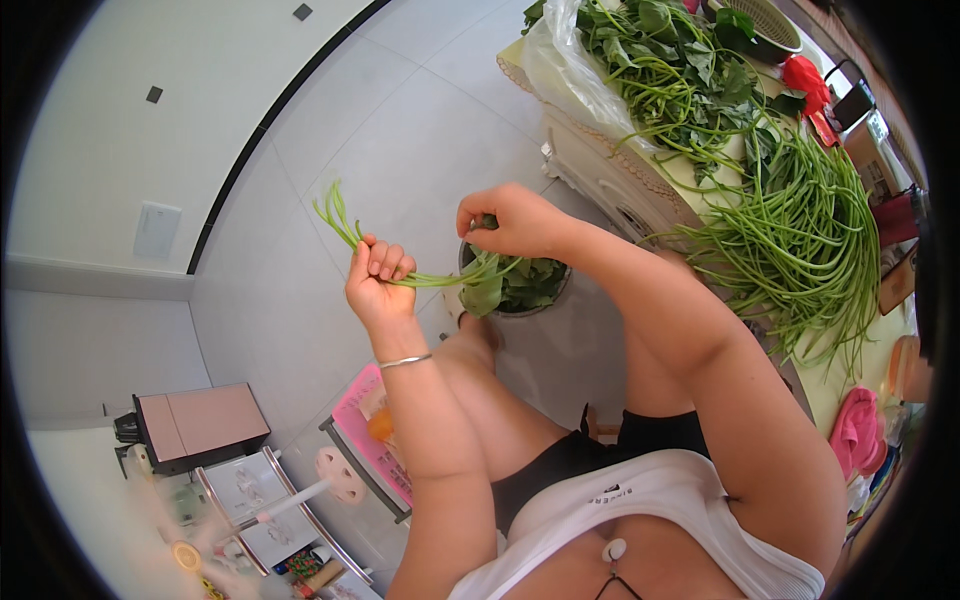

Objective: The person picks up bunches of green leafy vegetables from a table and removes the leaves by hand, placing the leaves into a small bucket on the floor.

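A small bunch of long-stemmed leafy greens (430, 281) is gripped in my left hand (383, 275). Its bare stem ends stick out at the upper left, and its leaves hang to the right. Just above those leaves is my right hand (515, 222), with thumb and fingertips curled together; whatever they pinch cannot be made out. Below both hands, a round bin (568, 290) on the floor holds many loose green leaves (535, 282). My right forearm passes between the bin and the table.
On the table (815, 385) at the right lie a large pile of bare green stems (800, 235) and leafy greens (690, 65) on a clear plastic bag (570, 70). A woven basket (770, 30) and pink cloth (857, 430) are there too. A pink basket (355, 415) stands left of my leg.
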Demonstrator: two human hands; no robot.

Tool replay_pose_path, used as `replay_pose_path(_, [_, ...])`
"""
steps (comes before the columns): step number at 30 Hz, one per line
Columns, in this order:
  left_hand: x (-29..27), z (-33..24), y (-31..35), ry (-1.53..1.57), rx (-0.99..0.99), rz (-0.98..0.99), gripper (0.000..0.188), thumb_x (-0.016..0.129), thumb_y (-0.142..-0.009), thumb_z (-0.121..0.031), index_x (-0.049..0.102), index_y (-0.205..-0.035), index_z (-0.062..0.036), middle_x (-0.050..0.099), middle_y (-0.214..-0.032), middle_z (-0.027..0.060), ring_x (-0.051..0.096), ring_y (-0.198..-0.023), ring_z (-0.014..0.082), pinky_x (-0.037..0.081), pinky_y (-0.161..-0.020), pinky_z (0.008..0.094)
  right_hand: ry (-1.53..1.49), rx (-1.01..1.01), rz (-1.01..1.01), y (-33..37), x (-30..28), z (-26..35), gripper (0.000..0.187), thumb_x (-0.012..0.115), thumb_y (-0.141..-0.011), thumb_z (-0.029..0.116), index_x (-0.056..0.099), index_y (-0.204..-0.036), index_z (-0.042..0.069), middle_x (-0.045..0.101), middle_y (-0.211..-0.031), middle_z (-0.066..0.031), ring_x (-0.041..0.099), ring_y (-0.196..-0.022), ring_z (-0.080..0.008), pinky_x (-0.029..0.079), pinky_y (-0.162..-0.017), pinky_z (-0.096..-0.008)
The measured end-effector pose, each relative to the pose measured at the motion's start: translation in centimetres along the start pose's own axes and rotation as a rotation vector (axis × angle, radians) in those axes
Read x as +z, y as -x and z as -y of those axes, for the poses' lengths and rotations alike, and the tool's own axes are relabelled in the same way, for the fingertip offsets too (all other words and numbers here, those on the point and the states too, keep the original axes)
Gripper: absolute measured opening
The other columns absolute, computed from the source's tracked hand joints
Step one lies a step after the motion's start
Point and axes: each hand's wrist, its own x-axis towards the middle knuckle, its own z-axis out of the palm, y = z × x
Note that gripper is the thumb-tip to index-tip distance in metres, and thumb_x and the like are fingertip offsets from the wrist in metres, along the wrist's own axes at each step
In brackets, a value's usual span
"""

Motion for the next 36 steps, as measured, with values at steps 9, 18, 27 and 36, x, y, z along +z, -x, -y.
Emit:
replay_pose_path(9, [-2.0,0.2,-1.2,0.328,0.086,-0.504,0.020,0.036,-0.099,-0.014,0.047,-0.086,-0.0041,0.037,-0.063,0.0001,0.036,-0.057,0.0136,0.033,-0.055,0.0284,0.262,0.155,0.052,0.2,3.7,-0.5,0.025,0.062,-0.073,0.020,0.073,-0.094,0.012,0.068,-0.089,-0.0131,0.065,-0.085,-0.0304,0.052,-0.075,-0.0398])
replay_pose_path(18, [-2.3,-0.5,-0.9,0.403,0.093,-0.522,0.019,0.034,-0.100,-0.013,0.045,-0.088,-0.0030,0.036,-0.063,0.0001,0.035,-0.056,0.0132,0.033,-0.053,0.0281,-0.080,0.249,-0.203,-0.6,7.2,-1.2,0.023,0.067,-0.077,0.023,0.071,-0.094,0.009,0.066,-0.090,-0.0132,0.062,-0.081,-0.0303,0.050,-0.072,-0.0406])
replay_pose_path(27, [-0.9,-0.6,-0.3,0.302,0.122,-0.528,0.014,0.037,-0.098,-0.011,0.047,-0.093,-0.0036,0.035,-0.064,-0.0025,0.029,-0.052,0.0100,0.024,-0.046,0.0241,-0.029,0.220,-0.389,-0.8,6.5,-1.9,0.015,0.054,-0.081,0.016,0.063,-0.075,0.005,0.057,-0.077,-0.0088,0.056,-0.066,-0.0228,0.047,-0.060,-0.0372])
replay_pose_path(36, [-2.4,-2.6,0.7,0.352,0.197,-0.447,0.014,0.039,-0.098,-0.012,0.048,-0.094,-0.0033,0.035,-0.063,-0.0028,0.028,-0.050,0.0092,0.022,-0.044,0.0228,-0.652,0.263,-0.304,-1.0,-0.2,-2.9,0.014,0.055,-0.084,0.011,0.064,-0.092,0.005,0.055,-0.072,-0.0014,0.056,-0.069,-0.0115,0.046,-0.059,-0.0277])
